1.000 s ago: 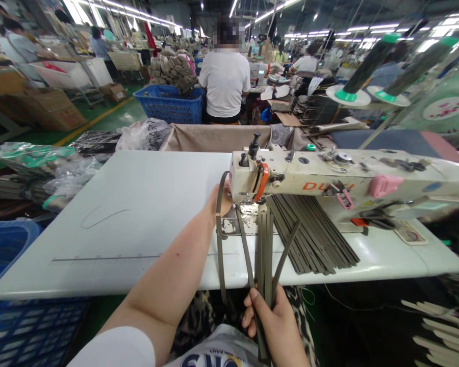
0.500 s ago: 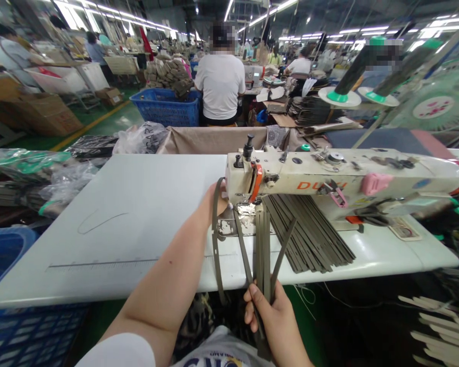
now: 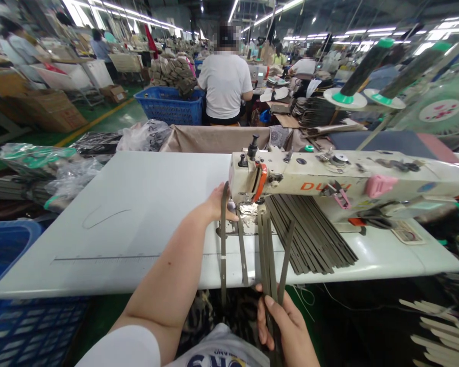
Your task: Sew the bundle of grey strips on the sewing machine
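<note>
My left hand (image 3: pixel 215 203) is beside the needle area of a sewing machine (image 3: pixel 329 176), thumb stretched toward the metal plate and apart from the fingers, which are partly hidden. A long grey-brown strip (image 3: pixel 223 270) crosses in front of this hand and hangs past the table edge. Another strip (image 3: pixel 243 255) runs from the needle area toward me, its near end loose. In front of the table, my right hand (image 3: pixel 285 321) is closed around several strips (image 3: pixel 268 260), which reach up to the machine; one of them slants off to the right.
Many more strips (image 3: pixel 309 234) lie fanned under the machine arm. A printed ruler (image 3: pixel 110 258) and a loose thread (image 3: pixel 107 219) are on the white table (image 3: pixel 156 183). Blue crates (image 3: pixel 11 255) stand at left. Thread cones (image 3: pixel 363 74) rise at right; a co-worker (image 3: pixel 227 84) sits ahead.
My right hand has let go of the leftmost strip, whose end now lies loose, and has shifted right and down with the bundle. My left thumb has spread toward the plate.
</note>
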The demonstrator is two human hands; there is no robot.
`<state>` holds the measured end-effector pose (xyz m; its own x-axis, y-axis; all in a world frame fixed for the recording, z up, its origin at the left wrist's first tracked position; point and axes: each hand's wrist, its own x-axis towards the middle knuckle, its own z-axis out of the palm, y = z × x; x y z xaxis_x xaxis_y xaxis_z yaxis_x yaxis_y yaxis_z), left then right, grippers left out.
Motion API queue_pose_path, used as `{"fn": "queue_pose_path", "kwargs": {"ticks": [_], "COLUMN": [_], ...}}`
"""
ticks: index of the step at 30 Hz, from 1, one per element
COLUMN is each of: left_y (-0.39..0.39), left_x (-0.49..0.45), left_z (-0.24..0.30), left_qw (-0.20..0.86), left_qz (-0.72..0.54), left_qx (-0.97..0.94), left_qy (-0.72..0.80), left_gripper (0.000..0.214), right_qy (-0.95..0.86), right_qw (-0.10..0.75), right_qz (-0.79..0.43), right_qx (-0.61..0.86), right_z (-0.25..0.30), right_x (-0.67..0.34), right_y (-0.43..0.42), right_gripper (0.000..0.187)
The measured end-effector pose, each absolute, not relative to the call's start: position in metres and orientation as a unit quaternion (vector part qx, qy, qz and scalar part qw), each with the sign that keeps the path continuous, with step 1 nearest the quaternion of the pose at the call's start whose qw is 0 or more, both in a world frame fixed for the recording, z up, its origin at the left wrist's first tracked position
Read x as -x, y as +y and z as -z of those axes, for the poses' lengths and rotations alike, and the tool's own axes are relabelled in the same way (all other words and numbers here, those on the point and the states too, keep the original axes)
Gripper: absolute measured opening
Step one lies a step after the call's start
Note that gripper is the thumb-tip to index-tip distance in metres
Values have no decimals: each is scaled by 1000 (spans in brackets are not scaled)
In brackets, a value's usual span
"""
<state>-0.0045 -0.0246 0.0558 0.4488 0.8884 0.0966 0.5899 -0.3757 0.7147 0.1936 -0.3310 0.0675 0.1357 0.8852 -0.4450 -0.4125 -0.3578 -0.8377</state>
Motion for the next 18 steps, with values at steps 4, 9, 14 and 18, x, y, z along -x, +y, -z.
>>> {"fn": "queue_pose_path", "kwargs": {"ticks": [4,9,14,18], "left_y": [-29,-33,-32,-31], "left_x": [2,1,-2,0], "left_z": [-61,-71,-72,-71], "left_qw": [324,325,305,310], "left_qz": [-241,-231,-211,-224], "left_qx": [-775,-780,-788,-790], "left_qy": [486,483,491,479], "left_gripper": [83,89,77,71], "right_qy": [-194,-168,-161,-166], "right_qw": [517,515,493,478], "right_qz": [-630,-648,-643,-649], "right_qx": [546,536,563,567], "right_z": [-70,-74,-68,-62], "right_x": [-194,-192,-193,-194], "right_y": [-332,-332,-336,-338], "right_gripper": [61,56,58,59]}}
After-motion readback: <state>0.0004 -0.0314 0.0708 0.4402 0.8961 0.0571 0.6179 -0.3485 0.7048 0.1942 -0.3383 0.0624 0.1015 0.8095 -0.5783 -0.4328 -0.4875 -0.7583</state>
